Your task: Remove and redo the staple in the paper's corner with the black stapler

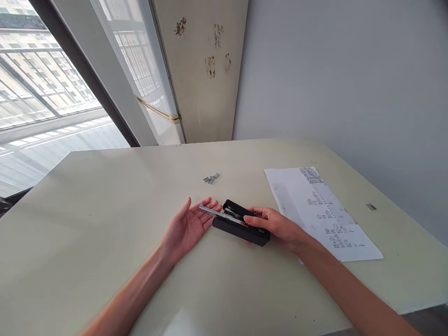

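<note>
A black stapler (241,232) is held above the table in my right hand (276,226), thumb on top and fingers around its back end. Its metal staple tray (213,212) sticks out at the front, toward the left, between the raised top arm and the black base. My left hand (189,226) lies palm up with fingers spread, just beneath and beside the tip of that tray. Whether the fingertips touch the stapler I cannot tell. Beyond the hands, several short grey strips of staples (211,178) lie in a small pile.
A printed sheet of paper (297,200) lies right of my hands on the pale table (105,210). Farther right is a small dark grey piece (371,206). A grey wall (343,70), a refrigerator (203,102) and a window (42,70) stand behind.
</note>
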A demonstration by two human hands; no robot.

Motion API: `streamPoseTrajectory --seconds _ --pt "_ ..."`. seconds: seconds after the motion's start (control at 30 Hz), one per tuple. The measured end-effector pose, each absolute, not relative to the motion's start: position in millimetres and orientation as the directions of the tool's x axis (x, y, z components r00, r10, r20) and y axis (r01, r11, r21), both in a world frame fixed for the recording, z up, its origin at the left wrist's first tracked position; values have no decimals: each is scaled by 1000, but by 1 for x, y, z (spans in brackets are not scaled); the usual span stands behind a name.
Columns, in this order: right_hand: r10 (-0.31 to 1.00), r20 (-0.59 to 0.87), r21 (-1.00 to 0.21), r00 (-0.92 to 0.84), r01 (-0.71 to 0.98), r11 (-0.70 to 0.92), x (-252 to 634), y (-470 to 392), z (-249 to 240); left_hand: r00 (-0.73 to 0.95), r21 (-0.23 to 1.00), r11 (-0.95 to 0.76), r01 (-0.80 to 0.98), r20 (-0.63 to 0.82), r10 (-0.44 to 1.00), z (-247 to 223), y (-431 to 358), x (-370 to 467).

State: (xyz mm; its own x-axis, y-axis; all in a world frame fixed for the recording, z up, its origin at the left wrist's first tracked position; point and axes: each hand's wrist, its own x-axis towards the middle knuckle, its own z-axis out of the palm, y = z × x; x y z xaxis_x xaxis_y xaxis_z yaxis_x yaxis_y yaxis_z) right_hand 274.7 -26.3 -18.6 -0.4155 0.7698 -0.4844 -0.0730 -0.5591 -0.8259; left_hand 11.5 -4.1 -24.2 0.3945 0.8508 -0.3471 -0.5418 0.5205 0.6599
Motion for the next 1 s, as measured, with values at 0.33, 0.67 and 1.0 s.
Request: streamPoseTrajectory --seconds 0.33,0.67,1.0 --pt "680 -504 -760 -533 -100 -642 272 -27 -18 456 535 600 -595 -390 800 -26 -6 10" --pt "857 -394 -908 -331 -4 -419 274 -31 -14 184 827 322 -461 -266 946 -31 -5 6" --pt "975 -185 -949 -120 278 -146 264 -33 -13 273 914 -196 356 98 957 -31 -25 6"
